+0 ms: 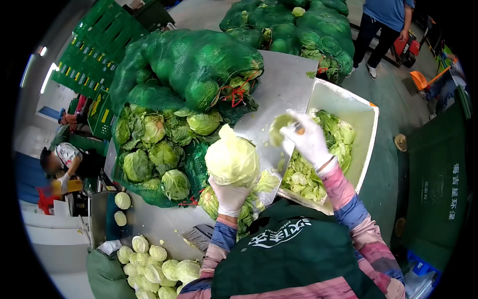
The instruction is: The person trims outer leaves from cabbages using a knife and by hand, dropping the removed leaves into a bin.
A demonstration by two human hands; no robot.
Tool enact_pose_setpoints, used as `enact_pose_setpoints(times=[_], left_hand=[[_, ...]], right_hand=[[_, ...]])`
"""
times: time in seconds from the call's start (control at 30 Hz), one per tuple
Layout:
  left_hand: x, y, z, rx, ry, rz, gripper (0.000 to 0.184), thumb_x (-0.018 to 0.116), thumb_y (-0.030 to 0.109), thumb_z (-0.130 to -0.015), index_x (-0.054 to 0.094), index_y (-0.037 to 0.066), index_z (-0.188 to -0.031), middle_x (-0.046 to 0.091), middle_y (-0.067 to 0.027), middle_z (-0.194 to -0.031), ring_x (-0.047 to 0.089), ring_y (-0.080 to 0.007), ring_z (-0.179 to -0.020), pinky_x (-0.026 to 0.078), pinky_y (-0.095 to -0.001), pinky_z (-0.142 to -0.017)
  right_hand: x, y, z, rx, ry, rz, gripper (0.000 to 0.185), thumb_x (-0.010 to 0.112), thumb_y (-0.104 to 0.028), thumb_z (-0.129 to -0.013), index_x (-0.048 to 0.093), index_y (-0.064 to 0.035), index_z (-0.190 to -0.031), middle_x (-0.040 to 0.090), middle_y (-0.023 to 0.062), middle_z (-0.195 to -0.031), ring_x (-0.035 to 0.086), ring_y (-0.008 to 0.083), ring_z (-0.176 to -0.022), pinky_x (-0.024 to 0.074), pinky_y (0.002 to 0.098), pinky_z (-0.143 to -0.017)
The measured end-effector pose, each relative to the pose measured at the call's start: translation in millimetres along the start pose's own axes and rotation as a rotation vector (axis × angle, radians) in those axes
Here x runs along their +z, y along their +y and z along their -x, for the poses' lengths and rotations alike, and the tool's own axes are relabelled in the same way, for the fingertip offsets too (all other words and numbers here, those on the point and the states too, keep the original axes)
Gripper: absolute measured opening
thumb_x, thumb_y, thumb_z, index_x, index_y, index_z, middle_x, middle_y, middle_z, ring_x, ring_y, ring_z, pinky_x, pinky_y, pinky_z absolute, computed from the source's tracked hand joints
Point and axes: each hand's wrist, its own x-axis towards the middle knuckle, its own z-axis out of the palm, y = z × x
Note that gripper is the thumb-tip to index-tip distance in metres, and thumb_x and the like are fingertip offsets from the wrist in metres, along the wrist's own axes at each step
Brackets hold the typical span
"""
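My left hand [230, 196], in a white glove, holds a pale trimmed cabbage [232, 162] up from below, over the metal table [286, 79]. To its right my right hand [307, 138], also gloved, is closed on something with an orange-brown part, possibly a knife handle. A loose leaf [280, 130], blurred, is beside its fingertips. Under and beyond my right hand stands a white foam box [367, 134] with cut leaves [303, 177] in it. Untrimmed cabbages [163, 153] lie in an opened green net left of the held cabbage.
Full green net sacks [184, 62] lie on the table; more [294, 30] are behind. Trimmed cabbages [149, 266] are piled at the lower left. One person [383, 20] stands at the back right, another [67, 159] at the left. A green bin [433, 184] stands right.
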Motion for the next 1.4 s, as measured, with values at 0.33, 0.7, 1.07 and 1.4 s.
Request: enact_pose_setpoints(times=[0.33, 0.7, 1.07, 1.4], left_hand=[[-25.8, 4.3, -10.4, 0.263, 0.011, -0.938, 0.066, 0.040, 0.051, -0.091, 0.034, 0.008, -0.140, 0.041, -0.0155, -0.141, 0.044, -0.0270, -0.129, 0.035, -0.0463, -0.108], [-66.6, 2.5, -14.1, 0.183, 0.056, -0.628, 0.072, 0.044, 0.057, -0.086, 0.037, 0.009, -0.139, 0.045, -0.0150, -0.133, 0.045, -0.0281, -0.115, 0.039, -0.0440, -0.094], [-104.5, 120.1, 93.3, 0.827, 0.728, -1.729, 0.077, 0.077, 0.020, -0.068, 0.037, 0.001, -0.131, 0.054, -0.0167, -0.125, 0.056, -0.0244, -0.112, 0.046, -0.0354, -0.095], [-227.8, 177.6, 182.6, 1.057, 0.539, 0.145, 0.077, 0.074, 0.029, -0.073, 0.040, -0.001, -0.135, 0.048, -0.0197, -0.134, 0.049, -0.0295, -0.122, 0.046, -0.0385, -0.098]], right_hand=[[37.6, -51.6, 5.1, -0.065, -0.327, -0.113, 0.071, 0.079, -0.035, -0.075, 0.050, -0.0018, -0.132, 0.061, 0.0203, -0.118, 0.058, 0.0287, -0.114, 0.0447, 0.0331, -0.097], [-2.0, -83.8, 53.3, 0.147, -1.081, -0.623, 0.032, 0.072, -0.018, -0.082, 0.064, -0.0017, -0.109, 0.066, 0.0061, -0.092, 0.063, 0.0138, -0.084, 0.0499, 0.0254, -0.075], [-5.2, 80.3, 94.8, 0.443, -0.471, -0.097, 0.041, 0.065, -0.020, -0.090, 0.057, 0.0068, -0.120, 0.061, 0.0063, -0.074, 0.059, 0.0110, -0.056, 0.0461, 0.0255, -0.052], [39.4, 75.0, 126.2, 0.575, -0.916, -0.166, 0.044, 0.062, -0.016, -0.083, 0.057, -0.0007, -0.124, 0.068, 0.0169, -0.103, 0.066, 0.0255, -0.089, 0.0515, 0.0344, -0.079]])
